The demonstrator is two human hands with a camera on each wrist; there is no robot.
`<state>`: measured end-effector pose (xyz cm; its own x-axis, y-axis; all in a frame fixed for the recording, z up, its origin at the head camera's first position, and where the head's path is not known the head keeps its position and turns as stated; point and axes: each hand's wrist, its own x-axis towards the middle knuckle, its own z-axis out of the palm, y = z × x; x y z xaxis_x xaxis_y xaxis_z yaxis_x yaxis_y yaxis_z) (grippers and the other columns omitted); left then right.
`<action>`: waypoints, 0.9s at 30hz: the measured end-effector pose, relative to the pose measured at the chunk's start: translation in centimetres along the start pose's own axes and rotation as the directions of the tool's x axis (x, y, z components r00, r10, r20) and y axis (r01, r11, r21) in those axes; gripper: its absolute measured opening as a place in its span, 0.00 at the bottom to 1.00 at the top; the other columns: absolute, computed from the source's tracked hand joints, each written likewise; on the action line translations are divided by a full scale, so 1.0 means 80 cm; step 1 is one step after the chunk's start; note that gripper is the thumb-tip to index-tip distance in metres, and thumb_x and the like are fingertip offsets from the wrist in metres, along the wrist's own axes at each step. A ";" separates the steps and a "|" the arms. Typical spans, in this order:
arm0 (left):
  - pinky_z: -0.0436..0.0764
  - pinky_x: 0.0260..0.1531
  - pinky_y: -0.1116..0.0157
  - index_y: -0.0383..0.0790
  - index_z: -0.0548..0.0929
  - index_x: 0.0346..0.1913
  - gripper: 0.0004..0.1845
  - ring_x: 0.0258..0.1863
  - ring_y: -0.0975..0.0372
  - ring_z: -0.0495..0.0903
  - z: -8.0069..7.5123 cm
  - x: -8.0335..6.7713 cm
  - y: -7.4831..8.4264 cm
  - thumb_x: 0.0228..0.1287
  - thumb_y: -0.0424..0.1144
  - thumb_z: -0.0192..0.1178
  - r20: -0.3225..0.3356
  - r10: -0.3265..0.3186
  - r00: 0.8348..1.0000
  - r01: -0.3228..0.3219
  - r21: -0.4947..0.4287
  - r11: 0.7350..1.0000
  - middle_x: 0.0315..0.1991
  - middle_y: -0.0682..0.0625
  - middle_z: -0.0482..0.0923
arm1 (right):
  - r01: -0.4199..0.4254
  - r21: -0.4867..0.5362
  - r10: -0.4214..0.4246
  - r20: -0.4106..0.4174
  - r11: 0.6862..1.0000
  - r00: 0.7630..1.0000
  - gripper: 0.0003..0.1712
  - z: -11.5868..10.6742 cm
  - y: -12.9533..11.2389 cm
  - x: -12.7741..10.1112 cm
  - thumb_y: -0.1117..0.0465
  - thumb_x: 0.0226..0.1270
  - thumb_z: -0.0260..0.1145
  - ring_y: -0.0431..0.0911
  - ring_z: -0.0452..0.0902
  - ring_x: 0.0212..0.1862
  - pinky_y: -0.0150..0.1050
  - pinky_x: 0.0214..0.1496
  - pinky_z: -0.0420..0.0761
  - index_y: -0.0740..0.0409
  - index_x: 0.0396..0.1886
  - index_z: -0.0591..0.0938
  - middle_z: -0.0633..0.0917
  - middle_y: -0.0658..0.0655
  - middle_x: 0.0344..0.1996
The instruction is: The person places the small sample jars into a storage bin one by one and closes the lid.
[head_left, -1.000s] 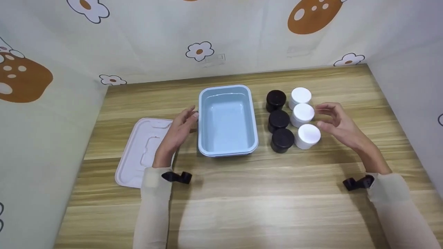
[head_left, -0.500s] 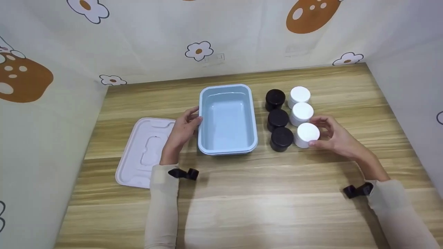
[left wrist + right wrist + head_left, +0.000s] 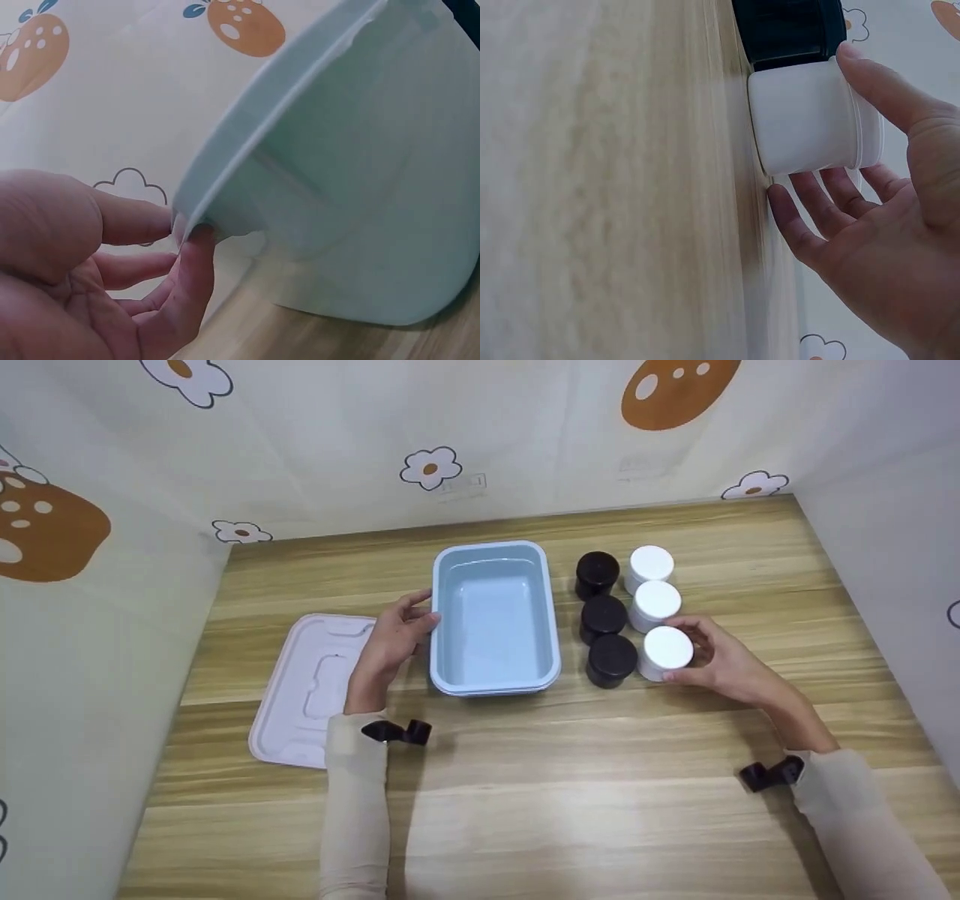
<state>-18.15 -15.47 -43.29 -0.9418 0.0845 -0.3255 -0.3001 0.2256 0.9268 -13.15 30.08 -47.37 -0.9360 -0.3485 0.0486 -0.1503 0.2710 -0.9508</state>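
Note:
My left hand pinches the left rim of a light blue plastic bin; in the left wrist view the thumb lies on one side of the rim and a finger under it. With thumb and fingers, my right hand grips the nearest white lidded jar, which stands upright on the table. The right wrist view shows the thumb at the lid's edge of this white jar and the fingers along its other side. Two more white jars stand behind it.
Three black lidded jars form a column between the bin and the white jars. A pale pinkish lid lies on the wooden table at left, partly under my left forearm. A patterned curtain hangs behind.
My right hand has come down to the nearest white jar and closed around it. My left hand has moved right and taken hold of the bin's rim.

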 end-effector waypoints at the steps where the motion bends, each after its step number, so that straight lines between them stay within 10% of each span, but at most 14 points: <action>1: 0.86 0.34 0.66 0.42 0.66 0.74 0.28 0.41 0.62 0.82 0.000 0.000 0.000 0.74 0.35 0.56 0.001 0.000 1.000 0.000 -0.010 1.000 0.60 0.36 0.76 | -0.004 -0.002 0.004 -0.001 1.000 1.000 0.41 0.000 -0.001 -0.001 0.81 0.48 0.74 0.30 0.76 0.54 0.20 0.54 0.80 0.75 0.62 0.66 0.77 0.40 0.54; 27: 0.90 0.29 0.60 0.47 0.65 0.76 0.30 0.44 0.50 0.85 -0.006 -0.001 -0.004 0.73 0.34 0.57 0.033 0.004 0.999 -0.003 -0.041 0.999 0.53 0.39 0.76 | 0.062 -0.061 -0.066 -0.053 0.996 0.996 0.38 0.018 -0.125 0.048 0.77 0.53 0.74 0.36 0.78 0.56 0.22 0.59 0.78 0.69 0.63 0.68 0.76 0.48 0.57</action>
<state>-18.08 -15.98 -43.47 -0.9374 0.1177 -0.3277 -0.3034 0.1855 0.9346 -14.76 24.78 -38.13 -0.9398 -0.3173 0.1271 -0.2273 0.3027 -0.9256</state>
